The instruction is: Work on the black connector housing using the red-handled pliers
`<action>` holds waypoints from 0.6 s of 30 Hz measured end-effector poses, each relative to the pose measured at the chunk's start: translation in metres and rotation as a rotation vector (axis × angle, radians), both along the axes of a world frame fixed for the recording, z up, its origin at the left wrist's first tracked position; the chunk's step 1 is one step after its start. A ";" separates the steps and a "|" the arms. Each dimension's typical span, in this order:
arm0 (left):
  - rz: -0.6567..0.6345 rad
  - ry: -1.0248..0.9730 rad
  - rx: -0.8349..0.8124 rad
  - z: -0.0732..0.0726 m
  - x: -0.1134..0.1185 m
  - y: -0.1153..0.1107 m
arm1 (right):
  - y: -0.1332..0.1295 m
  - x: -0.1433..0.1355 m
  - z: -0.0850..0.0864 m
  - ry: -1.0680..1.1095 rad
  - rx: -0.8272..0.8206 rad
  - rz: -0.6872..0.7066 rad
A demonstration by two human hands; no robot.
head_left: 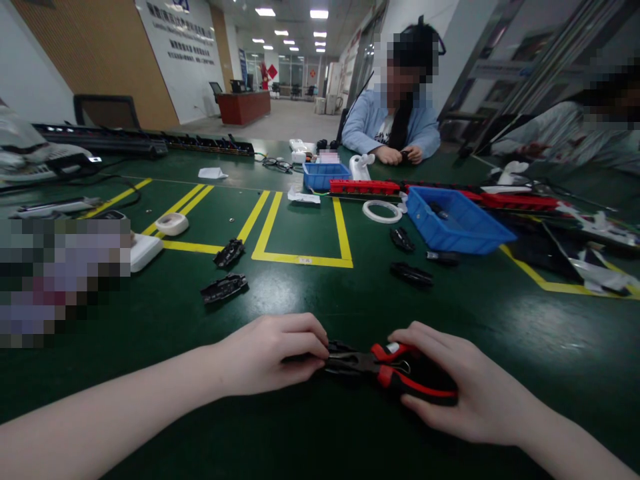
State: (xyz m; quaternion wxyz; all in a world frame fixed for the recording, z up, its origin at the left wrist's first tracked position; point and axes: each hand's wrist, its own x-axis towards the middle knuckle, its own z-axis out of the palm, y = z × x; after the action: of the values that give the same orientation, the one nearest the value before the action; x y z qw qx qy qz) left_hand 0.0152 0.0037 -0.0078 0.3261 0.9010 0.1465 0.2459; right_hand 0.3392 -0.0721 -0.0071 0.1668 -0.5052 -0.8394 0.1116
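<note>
"So, what is surrounding the work?"

"A green table [300, 293] is stretching beneath the left hand [275, 350] and the right hand [460, 380]. Beyond them, across it, a person in light blue [423, 127] is sitting. A larger blue bin [445, 230] is standing ahead of the right hand, and a smaller blue bin [320, 179] is sitting farther off, ahead of the space between both hands."

"And what is lying in between?"

"A white tape ring [381, 221] is resting just left of the larger bin. Three black parts [411, 274] are lying between that bin and the right hand; two black shells [225, 288] are lying ahead of the left."

"How are the hands holding?"

"The right is curling partly closed around the red-and-black pliers [367, 362], whose handles are standing apart. The left is pinching a dark piece [341, 347] between nearly closed fingertips, at the pliers' nose."

"Are the pliers gripping it?"

"I cannot tell; the fingers are hiding the tip."
</note>
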 end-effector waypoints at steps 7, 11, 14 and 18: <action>-0.058 0.135 0.113 0.004 -0.006 0.002 | 0.005 -0.005 0.007 0.078 -0.008 0.068; -0.025 0.145 0.126 0.002 -0.005 0.002 | 0.006 -0.003 0.003 0.096 0.014 0.076; -0.013 0.153 0.135 0.001 -0.004 0.001 | 0.006 -0.002 0.001 0.109 0.020 0.078; 0.010 0.152 0.165 0.000 -0.005 0.000 | 0.006 -0.006 0.006 0.147 0.019 0.064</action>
State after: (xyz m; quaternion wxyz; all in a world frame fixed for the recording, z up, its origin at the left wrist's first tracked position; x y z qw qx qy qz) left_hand 0.0106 0.0037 -0.0077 0.2376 0.9400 0.1544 0.1899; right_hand 0.3331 -0.0658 -0.0011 0.2293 -0.4671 -0.8415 0.1455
